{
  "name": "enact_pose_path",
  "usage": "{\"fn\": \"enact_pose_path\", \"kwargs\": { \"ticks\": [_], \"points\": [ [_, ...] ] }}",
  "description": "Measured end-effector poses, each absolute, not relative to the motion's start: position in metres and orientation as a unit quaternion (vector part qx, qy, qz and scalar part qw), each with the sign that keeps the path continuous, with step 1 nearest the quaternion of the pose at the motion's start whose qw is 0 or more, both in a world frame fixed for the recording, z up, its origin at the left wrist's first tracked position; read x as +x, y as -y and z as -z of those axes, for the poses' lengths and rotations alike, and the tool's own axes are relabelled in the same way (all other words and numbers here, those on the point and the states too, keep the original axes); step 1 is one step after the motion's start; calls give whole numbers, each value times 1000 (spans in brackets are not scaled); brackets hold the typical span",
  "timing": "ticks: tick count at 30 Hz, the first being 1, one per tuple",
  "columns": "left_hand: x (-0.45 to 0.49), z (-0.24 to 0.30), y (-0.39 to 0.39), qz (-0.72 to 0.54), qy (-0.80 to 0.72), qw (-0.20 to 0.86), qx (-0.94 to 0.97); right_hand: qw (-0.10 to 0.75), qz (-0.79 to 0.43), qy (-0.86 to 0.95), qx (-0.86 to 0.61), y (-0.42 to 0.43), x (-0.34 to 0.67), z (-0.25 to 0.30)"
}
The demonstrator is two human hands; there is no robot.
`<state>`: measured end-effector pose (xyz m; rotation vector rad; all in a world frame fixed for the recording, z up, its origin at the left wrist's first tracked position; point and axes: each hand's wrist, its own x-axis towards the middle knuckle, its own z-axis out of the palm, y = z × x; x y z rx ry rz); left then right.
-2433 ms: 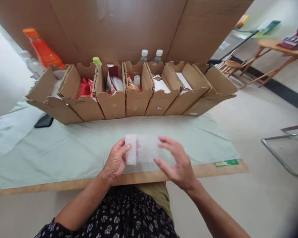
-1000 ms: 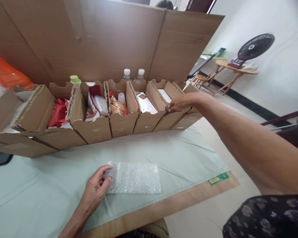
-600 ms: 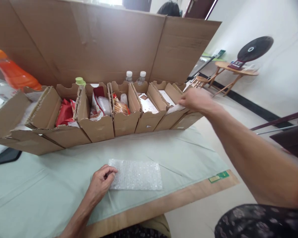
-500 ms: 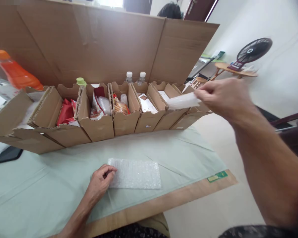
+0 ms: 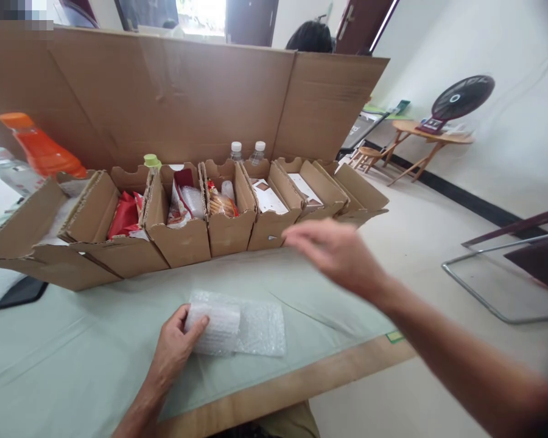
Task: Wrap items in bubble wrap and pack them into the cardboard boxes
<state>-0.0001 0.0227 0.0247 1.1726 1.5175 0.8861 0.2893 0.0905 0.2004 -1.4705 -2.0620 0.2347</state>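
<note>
My left hand pinches a translucent white piece of bubble wrap between thumb and fingers. That piece lies over the left part of a clear bubble wrap sheet, flat on the pale green cloth. My right hand, slightly blurred, hovers above the table in front of the cardboard bins. Its fingers are stretched out to the left, and I see nothing in them.
Several open bins stand in a row, holding a red packet, a bag of biscuits and white boxes. Behind rises a tall cardboard panel. An orange bottle stands left; a fan sits on a side table.
My right hand has come left and down from the right-hand bins, and the white piece it held is out of its fingers. A white piece now lies under my left thumb on the sheet.
</note>
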Motion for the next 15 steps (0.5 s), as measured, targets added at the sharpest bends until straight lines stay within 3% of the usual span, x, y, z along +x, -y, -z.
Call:
{"fn": "enact_pose_path", "kwargs": {
  "ticks": [3, 8, 15],
  "points": [
    [0, -12, -26, -371, -621, 478, 499, 238, -29, 760, -604, -177, 302, -251],
    [0, 6, -27, -378, -635, 472, 482, 4, -17, 744, -668, -307, 272, -252],
    [-3, 14, -24, -356, -637, 494, 473, -78, -6, 692, -718, -379, 248, -211]
  ]
}}
